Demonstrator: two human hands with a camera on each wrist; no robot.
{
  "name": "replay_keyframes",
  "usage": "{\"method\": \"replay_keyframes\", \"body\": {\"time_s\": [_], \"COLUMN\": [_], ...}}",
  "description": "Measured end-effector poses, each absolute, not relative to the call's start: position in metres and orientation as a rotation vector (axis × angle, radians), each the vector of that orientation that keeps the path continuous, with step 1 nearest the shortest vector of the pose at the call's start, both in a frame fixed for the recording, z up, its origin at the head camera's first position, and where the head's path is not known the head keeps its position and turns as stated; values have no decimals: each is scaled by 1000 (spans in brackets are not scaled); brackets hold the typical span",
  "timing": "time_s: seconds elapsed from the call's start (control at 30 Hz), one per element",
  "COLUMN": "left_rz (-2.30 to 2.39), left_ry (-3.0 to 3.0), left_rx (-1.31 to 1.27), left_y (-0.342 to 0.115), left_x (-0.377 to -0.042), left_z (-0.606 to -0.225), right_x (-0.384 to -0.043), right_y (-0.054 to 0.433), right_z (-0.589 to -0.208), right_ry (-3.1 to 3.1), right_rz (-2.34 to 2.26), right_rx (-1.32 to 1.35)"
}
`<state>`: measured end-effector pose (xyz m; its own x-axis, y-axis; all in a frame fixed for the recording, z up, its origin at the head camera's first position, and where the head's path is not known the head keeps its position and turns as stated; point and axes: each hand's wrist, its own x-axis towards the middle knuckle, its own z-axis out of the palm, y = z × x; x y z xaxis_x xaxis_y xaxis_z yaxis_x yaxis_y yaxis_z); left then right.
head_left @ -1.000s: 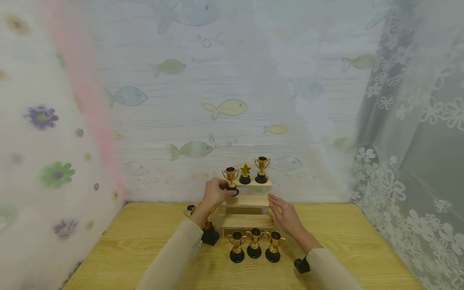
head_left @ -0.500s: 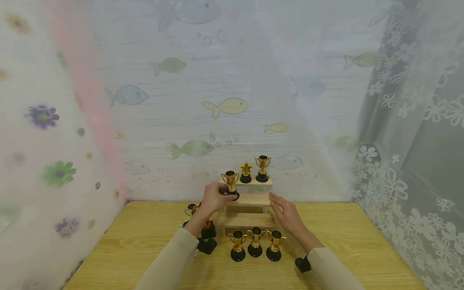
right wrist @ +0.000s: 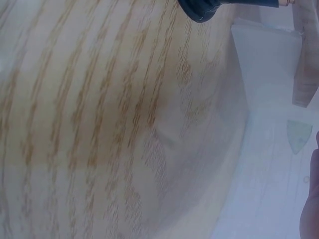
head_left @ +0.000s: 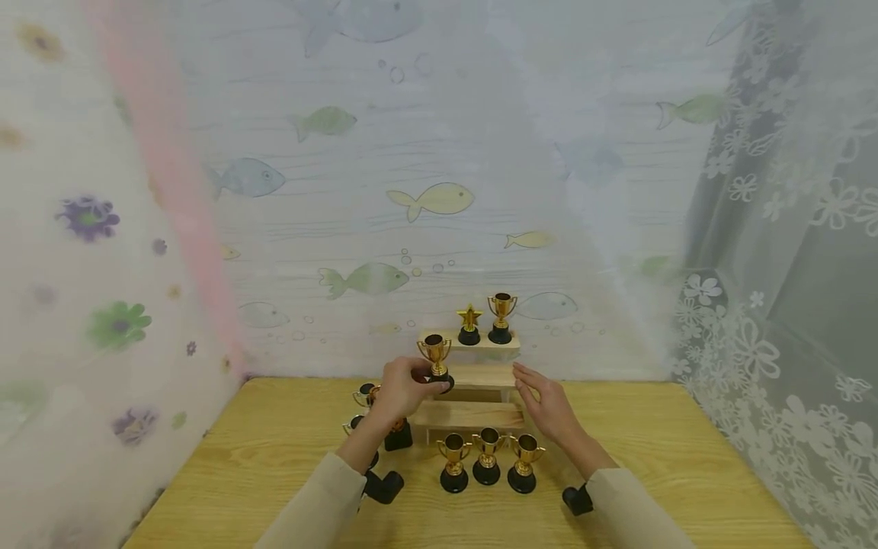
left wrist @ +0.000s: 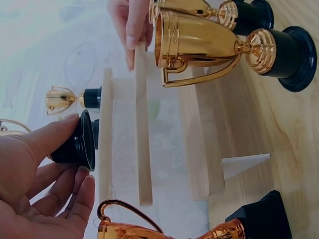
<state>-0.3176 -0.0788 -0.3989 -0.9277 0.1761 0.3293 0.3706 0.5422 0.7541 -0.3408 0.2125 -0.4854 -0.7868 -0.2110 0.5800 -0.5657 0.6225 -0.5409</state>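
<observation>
My left hand (head_left: 405,389) pinches a small gold trophy cup (head_left: 435,349) by its black base (left wrist: 75,144). The cup stays upright in front of the left part of a stepped wooden stand (head_left: 473,414). My right hand (head_left: 549,402) has its fingers fairly straight, touching the right end of the stand's middle tier (left wrist: 143,149). On the top tier stand a gold star trophy (head_left: 469,319) and another gold cup (head_left: 502,306). In the right wrist view just a sliver of the right hand (right wrist: 310,199) shows.
Three gold cups (head_left: 487,450) stand in a row before the stand. Left of it, partly behind my left forearm, are more trophies, among them an orange-gold one with a square black base (head_left: 398,437). A fish-patterned curtain (head_left: 439,152) hangs behind the wooden table (head_left: 261,442).
My left hand has brought the gold cup down and slightly forward, away from the top tier's left end. The right hand has stayed at the stand's right side.
</observation>
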Motion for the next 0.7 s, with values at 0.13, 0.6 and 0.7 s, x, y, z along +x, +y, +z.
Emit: {"method": "replay_keyframes", "body": {"time_s": [0.13, 0.6, 0.7], "left_rz": [-1329, -1328, -1326], "left_ry": [-2553, -2543, -2529], "left_rx": [-492, -519, -537], "left_y": [-81, -89, -90], "left_x": [-311, -298, -295], "left_z": [-400, -409, -409], "right_x": [-340, -343, -344], "right_y": [213, 214, 214], "right_z": [-486, -488, -488], "right_ry": [-2376, -2367, -2356], "right_rz": [1020, 1014, 1018], "right_rx": [613, 622, 623]}}
